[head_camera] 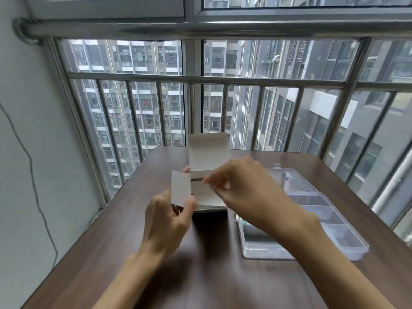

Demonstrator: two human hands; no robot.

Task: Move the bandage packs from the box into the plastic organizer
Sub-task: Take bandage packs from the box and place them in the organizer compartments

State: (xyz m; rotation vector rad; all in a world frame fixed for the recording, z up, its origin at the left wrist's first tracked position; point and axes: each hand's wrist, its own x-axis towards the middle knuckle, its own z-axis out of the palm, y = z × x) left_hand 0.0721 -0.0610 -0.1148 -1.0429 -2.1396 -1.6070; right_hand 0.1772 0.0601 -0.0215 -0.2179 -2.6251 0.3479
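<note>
White cardboard box [207, 172], lid flap up, sits mid-table w/ left hand [169, 219] gripping its left side flap while right hand [243, 188] pinches at the open mouth directly above the packs inside; clear plastic organizer [312, 219] lies just right, nearer that hand.

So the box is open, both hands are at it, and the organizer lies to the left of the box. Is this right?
Not quite: the head view shows the organizer to the right of the box. The box is open, with the left hand and right hand at it.
</note>
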